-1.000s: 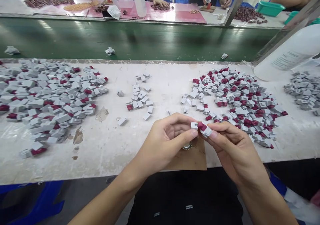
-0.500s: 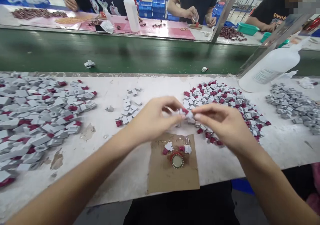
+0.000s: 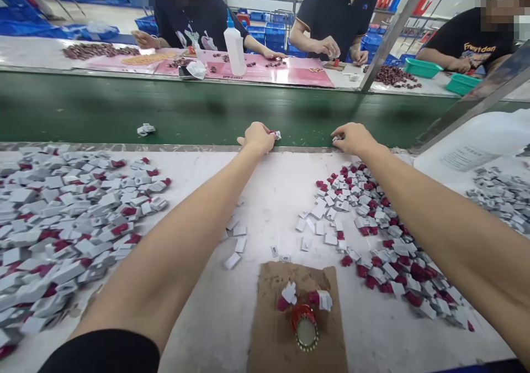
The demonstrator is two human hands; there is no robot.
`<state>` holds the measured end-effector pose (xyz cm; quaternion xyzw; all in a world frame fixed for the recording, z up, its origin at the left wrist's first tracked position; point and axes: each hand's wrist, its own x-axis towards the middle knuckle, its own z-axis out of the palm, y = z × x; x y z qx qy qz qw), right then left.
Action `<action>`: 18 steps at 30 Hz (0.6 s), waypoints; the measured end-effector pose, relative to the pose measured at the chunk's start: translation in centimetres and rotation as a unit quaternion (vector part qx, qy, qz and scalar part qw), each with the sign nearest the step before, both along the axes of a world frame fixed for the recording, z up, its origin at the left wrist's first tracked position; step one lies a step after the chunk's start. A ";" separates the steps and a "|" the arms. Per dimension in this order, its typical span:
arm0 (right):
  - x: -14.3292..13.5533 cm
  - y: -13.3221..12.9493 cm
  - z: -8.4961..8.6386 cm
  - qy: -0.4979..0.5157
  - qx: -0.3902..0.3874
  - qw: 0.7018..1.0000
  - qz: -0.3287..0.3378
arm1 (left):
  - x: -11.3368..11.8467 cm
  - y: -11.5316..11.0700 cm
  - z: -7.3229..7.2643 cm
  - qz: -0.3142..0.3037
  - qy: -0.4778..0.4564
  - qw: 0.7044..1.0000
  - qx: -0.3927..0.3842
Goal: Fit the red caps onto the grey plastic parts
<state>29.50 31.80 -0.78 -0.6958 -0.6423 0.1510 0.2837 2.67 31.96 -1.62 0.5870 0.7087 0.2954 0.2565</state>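
Note:
Over the near edge of the green belt, my left hand [image 3: 257, 136] is closed, its fingertips at a small white-and-maroon plastic piece [image 3: 276, 135]. Farther right, my right hand [image 3: 355, 138] pinches a small whitish piece [image 3: 337, 137], mostly covered by its fingers. Below them on the table lies a cardboard sheet [image 3: 269, 340] bearing a red-rimmed bottle cap [image 3: 306, 332]. Two white-and-maroon pieces, one on the left [image 3: 289, 292] and one on the right [image 3: 323, 300], sit just beyond the cap.
Heaps of white and maroon pieces spread left [image 3: 83, 213] and right [image 3: 397, 251]. A large white bottle [image 3: 467, 146] leans at the right. Across the green belt [image 3: 199, 108], where a white cluster [image 3: 146, 130] lies, several people work at a table with a glue bottle [image 3: 234, 50].
Both hands have reached forward from above the cardboard to the belt and moved apart. The piece they held together is now at my left hand; my right fingers are on another at the belt.

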 end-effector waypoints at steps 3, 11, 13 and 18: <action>-1.4 -0.9 0.5 0.060 0.005 0.998 0.023 | 0.0 -1.4 0.6 -0.001 0.013 1.000 0.025; -4.9 -16.2 2.9 0.459 0.005 0.874 0.158 | 0.5 -15.9 3.6 -0.283 -0.283 0.912 0.088; -5.3 -20.3 2.9 0.501 -0.018 0.850 0.163 | 0.8 -19.6 3.8 -0.271 -0.356 0.891 0.072; -5.7 -27.3 1.7 0.504 0.012 0.847 0.166 | 1.5 -25.1 3.4 -0.222 -0.448 0.866 0.022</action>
